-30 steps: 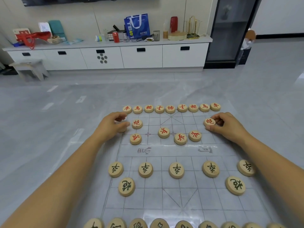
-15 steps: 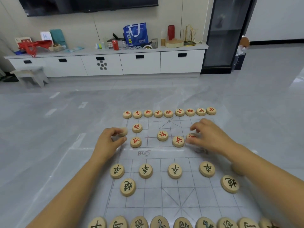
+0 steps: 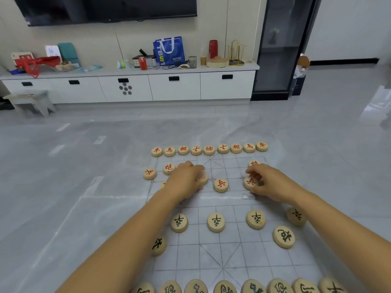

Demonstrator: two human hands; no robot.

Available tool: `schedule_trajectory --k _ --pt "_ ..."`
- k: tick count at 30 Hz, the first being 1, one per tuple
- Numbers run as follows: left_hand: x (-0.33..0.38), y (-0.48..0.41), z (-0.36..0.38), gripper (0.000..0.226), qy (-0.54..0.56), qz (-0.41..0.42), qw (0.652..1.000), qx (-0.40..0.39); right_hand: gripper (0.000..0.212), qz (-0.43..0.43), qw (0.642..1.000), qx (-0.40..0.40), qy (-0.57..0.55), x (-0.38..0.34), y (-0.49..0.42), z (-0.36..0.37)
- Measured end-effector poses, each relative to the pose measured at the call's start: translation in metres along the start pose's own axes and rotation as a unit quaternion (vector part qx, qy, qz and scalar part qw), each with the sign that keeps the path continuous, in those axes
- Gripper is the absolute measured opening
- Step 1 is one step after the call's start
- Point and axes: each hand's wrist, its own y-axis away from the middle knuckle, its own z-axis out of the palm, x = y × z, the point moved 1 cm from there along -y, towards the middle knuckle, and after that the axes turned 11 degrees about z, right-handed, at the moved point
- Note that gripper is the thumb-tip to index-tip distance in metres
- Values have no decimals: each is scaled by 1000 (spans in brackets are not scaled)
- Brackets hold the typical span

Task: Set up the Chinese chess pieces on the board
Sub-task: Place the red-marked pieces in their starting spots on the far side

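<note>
Both grips have moved inward: left grip [image 3: 186,180] covers a blurred wooden disc [image 3: 202,179], hold unclear; right grip [image 3: 266,182] pinches a light, hard, round pale-wood red-lettered soldier [image 3: 250,182] by its rim.

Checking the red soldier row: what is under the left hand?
Under the left hand, a red piece peeks out on its right and a second piece shows an edge on its left. Both characters are covered.
</note>
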Motion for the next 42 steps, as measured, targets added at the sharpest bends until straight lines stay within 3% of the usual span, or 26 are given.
schedule_trajectory --k 6,11,15,18,21,25,29,32,35,42 --pt "-5 -3 1 44 59 -1 998 -12 40 59 991 76 -92 30 -12 -26" --pt "-7 -5 2 44 71 14 997 -25 34 73 996 30 -46 58 -15 -32" --pt "-5 -7 3 44 74 18 996 -35 43 79 996 -3 -47 71 -15 -32" --pt "-3 -8 2 45 79 11 996 -33 53 96 992 12 -77 74 -18 -31" --pt "-1 -11 2 40 73 11 997 -28 46 113 991 45 -64 74 -20 -27" --pt "7 -18 2 44 89 14 996 -20 33 107 989 47 -90 74 -21 -24" --pt "26 -33 1 54 174 -14 984 37 34 102 986 29 -132 77 -20 -25" --pt "51 -46 7 54 205 7 979 18 34 94 985 34 -140 77 -20 -23" --pt "66 -55 21 51 161 9 987 -10 33 81 986 46 -138 79 -19 -20" --pt "65 -57 29 49 190 15 982 -18 41 51 986 87 -130 83 -17 -12"
